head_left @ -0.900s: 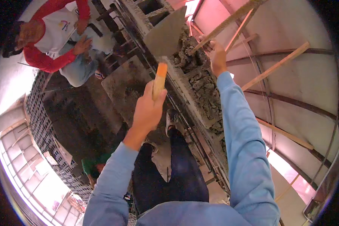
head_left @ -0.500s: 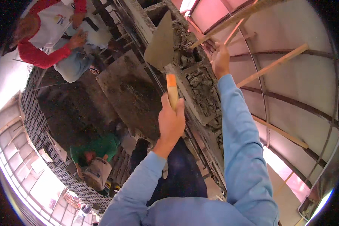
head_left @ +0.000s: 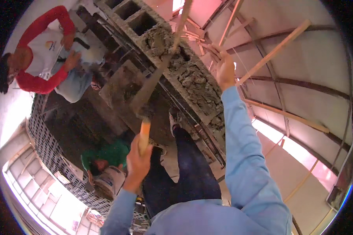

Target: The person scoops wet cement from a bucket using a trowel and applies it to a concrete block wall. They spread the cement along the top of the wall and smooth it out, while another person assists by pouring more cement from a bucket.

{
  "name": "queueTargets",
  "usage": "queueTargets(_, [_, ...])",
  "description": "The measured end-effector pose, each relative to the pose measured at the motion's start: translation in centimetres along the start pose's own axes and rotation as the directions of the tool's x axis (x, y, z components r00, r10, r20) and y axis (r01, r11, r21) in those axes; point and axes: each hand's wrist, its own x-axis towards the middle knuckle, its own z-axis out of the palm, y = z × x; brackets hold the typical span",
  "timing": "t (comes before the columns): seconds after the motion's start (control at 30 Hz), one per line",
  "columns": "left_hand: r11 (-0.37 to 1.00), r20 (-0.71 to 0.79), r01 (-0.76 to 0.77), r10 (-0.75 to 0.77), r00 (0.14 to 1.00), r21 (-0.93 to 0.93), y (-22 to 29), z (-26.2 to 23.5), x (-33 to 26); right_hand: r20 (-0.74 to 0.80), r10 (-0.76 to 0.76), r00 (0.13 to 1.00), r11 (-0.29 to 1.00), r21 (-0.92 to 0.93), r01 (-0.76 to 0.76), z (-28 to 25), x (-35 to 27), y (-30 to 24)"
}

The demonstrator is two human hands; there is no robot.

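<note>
My left hand (head_left: pixel 138 162) is closed around the handle of a pointed masonry trowel (head_left: pixel 150 88), pale with an orange band. Its blade is tilted nearly edge-on, its tip toward a hollow-block wall (head_left: pixel 143 23). Mortar (head_left: pixel 196 80) lies rough and lumpy along the wall's top, and the trowel appears above the wall's left side. My right hand (head_left: pixel 225 68) is raised at the wall's right side, beside wooden strips. Its fingers look stretched out, with nothing visible held in them.
A person in red sleeves (head_left: pixel 45 51) crouches at the upper left, and a person in green (head_left: pixel 106 156) bends at the lower left beside a pale bucket (head_left: pixel 110 178). A board (head_left: pixel 123 84) lies on the floor. Wooden braces (head_left: pixel 278 51) slant across the pale sheeting at right.
My left hand has moved left and back with the trowel, whose blade has turned from flat to nearly edge-on. My right hand has shifted slightly left. The whole view has also shifted.
</note>
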Motion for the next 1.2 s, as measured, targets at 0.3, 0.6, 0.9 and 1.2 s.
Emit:
queueTargets(0.3, [0.73, 0.358, -0.339, 0.139, 0.923, 0.593, 10.6, -10.7, 3.4, -0.013, -0.017, 1.0, 0.999, 0.052, 0.018, -1.9, -3.9, 1.1])
queueTargets(0.6, [0.248, 0.517, -0.668, 0.468, 0.717, 0.702, 22.4, -9.8, 8.9, -0.011, -0.229, 0.973, 0.929, -0.302, 0.215, -3.0, -5.3, 0.0])
queueTargets(0.9, [0.19, 0.504, -0.704, 0.574, 0.646, 0.685, 23.3, -12.1, 6.8, -0.201, -0.11, 0.973, 0.993, -0.066, 0.099, -4.6, -10.0, -1.5])
queueTargets(1.2, [0.459, 0.438, -0.615, 0.439, 0.784, 0.641, 16.8, -14.2, 5.2, -0.184, -0.161, 0.97, 0.986, -0.08, 0.148, -1.7, -12.2, -2.0])
